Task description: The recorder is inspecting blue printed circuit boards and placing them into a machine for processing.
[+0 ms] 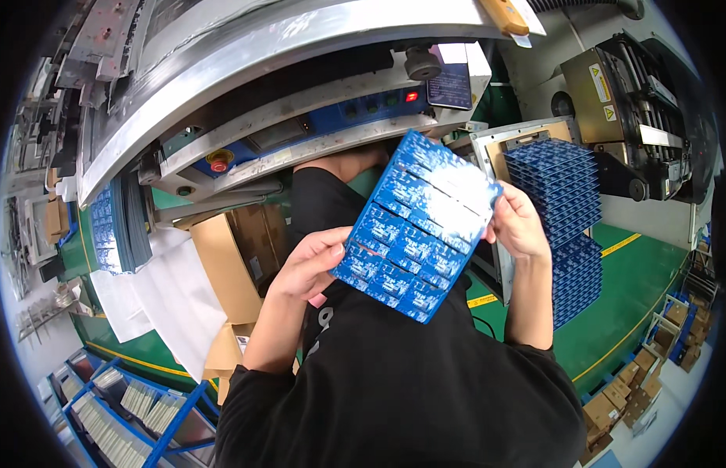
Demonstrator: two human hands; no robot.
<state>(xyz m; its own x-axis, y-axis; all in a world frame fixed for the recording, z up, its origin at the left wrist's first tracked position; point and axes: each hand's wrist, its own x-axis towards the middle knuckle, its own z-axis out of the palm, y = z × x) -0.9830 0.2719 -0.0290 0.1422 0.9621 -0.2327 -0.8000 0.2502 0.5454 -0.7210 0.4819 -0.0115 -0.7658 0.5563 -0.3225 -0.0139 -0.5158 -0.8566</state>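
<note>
pinching a blue circuit-board panel [400,248] by opposite edges, thumb against fingers, in left hand [310,264] and right hand [520,224]; likely light, stiff, slick, fragile; best held edgewise.

The one view comes from the left of two fisheye cameras on the person's head, facing steeply down past the black shirt [410,390]. The left hand [310,265], right hand [519,222] and printed circuit board panel [406,242] are near; the green floor [636,281] lies farther below, and the metal machine frame's front edge [285,53] bends across the top.
</note>
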